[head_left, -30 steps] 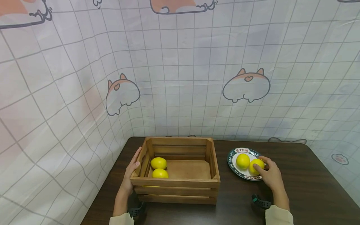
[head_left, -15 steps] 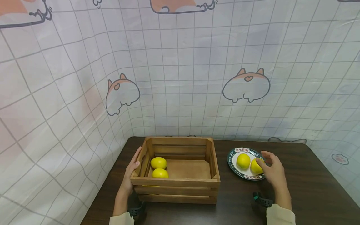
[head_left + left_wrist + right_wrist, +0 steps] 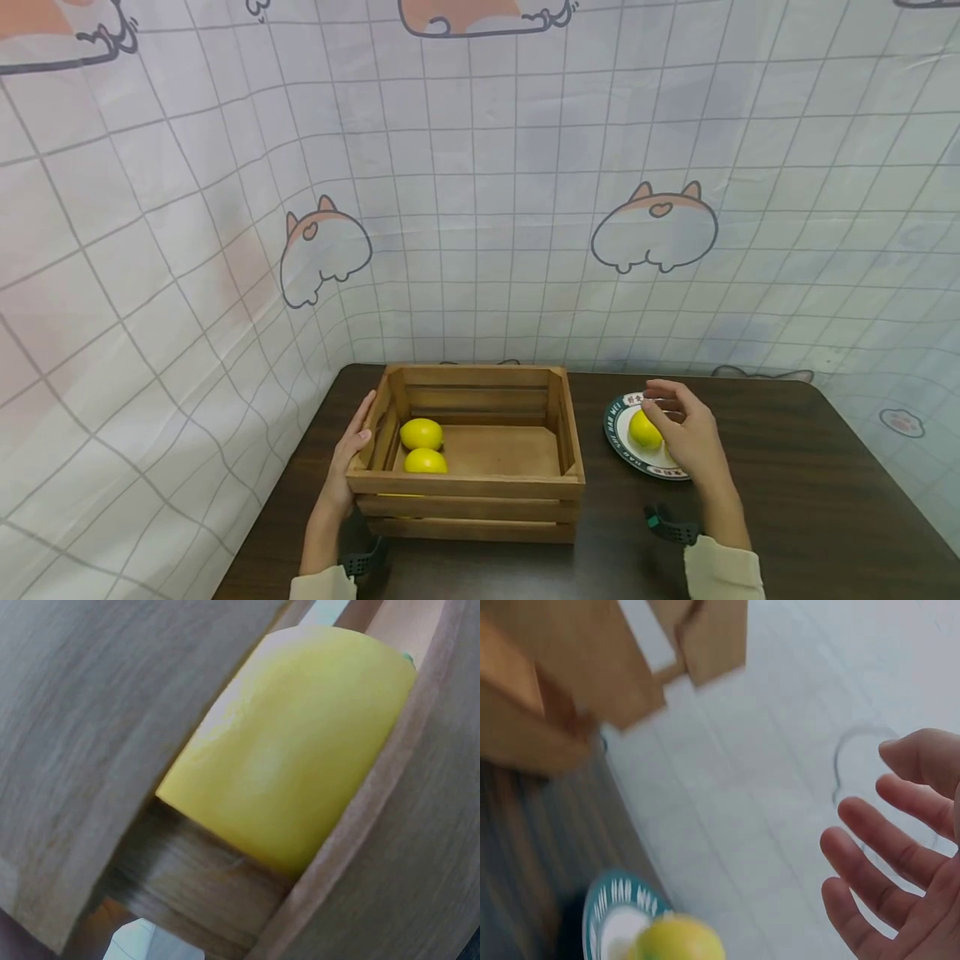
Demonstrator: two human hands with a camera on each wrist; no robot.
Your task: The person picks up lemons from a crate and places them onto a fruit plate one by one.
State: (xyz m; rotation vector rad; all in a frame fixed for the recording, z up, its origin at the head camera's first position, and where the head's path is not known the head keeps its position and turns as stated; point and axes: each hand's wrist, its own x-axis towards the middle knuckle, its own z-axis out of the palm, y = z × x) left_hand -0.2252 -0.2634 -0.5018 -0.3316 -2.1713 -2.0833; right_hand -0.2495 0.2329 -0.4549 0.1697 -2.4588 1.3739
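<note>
Right hand [image 3: 684,427] has moved left, fingers spread and empty over the green-rimmed round white plate [image 3: 612,433]; one smooth yellow lemon [image 3: 644,431], perhaps another half-hidden, remains there. Two lemons [image 3: 422,435] already lie in the slatted brown wooden crate [image 3: 465,507], left hand [image 3: 347,458] straight-fingered against its left side.

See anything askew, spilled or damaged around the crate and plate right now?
No, nothing stands out. The wooden crate sits upright on the table with lemons inside, and the plate lies flat with a lemon in view. The right hand hides part of the plate, so I can't check it there.
</note>
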